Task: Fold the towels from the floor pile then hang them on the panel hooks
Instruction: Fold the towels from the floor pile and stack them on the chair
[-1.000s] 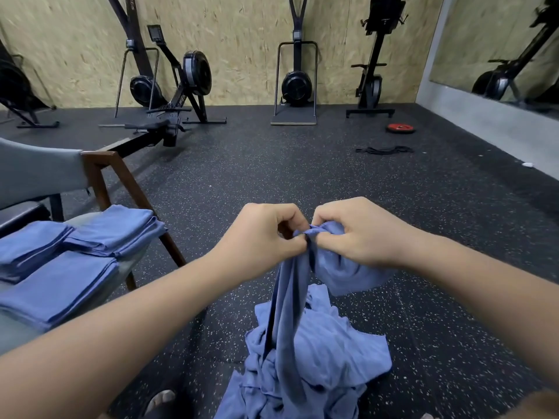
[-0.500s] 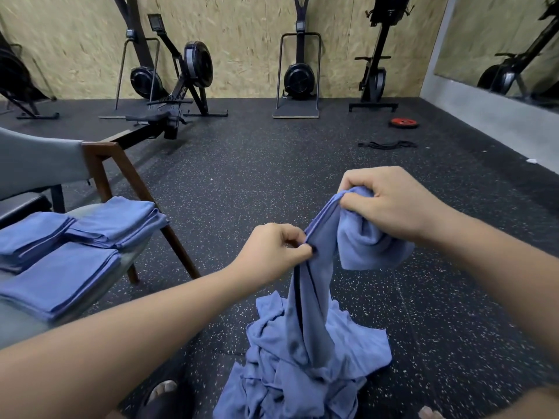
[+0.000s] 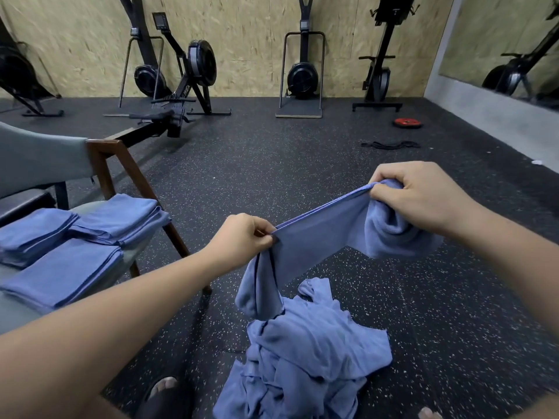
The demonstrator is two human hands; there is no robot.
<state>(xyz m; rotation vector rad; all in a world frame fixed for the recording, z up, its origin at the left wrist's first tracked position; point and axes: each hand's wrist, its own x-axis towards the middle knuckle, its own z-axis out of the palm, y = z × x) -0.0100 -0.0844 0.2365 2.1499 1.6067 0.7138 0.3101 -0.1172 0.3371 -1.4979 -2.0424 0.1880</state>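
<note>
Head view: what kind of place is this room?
Probably a gym: a rowing machine stands by the wall, the floor is speckled rubber, and a red weight plate lies on it.

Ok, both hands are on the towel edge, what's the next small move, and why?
Probably slide the right hand outward along the edge of the towel to its corner: the left hand pinches that edge, it runs taut between them, but cloth is bunched under the right hand.

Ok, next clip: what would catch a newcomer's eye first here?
The blue towel stretched between the left hand and right hand, mid-frame, above the crumpled towel pile on the floor. Then the folded towels stacked on the chair at left.
</note>
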